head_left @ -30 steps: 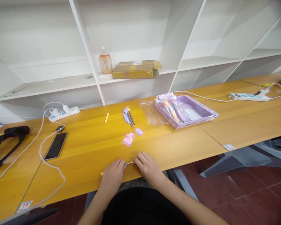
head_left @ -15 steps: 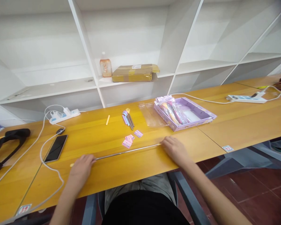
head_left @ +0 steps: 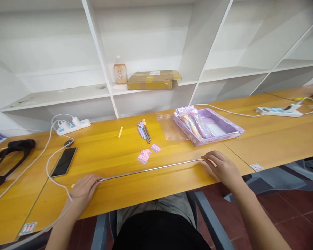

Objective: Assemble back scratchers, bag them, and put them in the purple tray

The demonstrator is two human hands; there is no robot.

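Observation:
A thin metal telescopic back scratcher (head_left: 148,169) is drawn out long, low over the near part of the desk, between my two hands. Closed around its left portion is my left hand (head_left: 82,190), with a pale yellow end poking out past it. My right hand (head_left: 223,167) pinches the other end, where a bit of yellow shows and the fingers hide the rest. Beyond the rod lie several small pink and purple cards (head_left: 144,156). Farther back is a bunch of collapsed back scratchers (head_left: 145,131) with hand-shaped heads, and a loose yellow tube (head_left: 120,132) to their left.
A purple box (head_left: 224,125) holding bagged items stands right of a clear plastic bag (head_left: 170,128). On the left are a phone (head_left: 64,161), a white cable, a power strip (head_left: 73,127) and a black strap-like object (head_left: 21,149). Shelves behind hold a bottle (head_left: 120,73) and a taped carton (head_left: 151,80).
My right hand has moved right and my left hand slightly left, so a longer stretch of the metal rod shows between them. The view has shifted a little.

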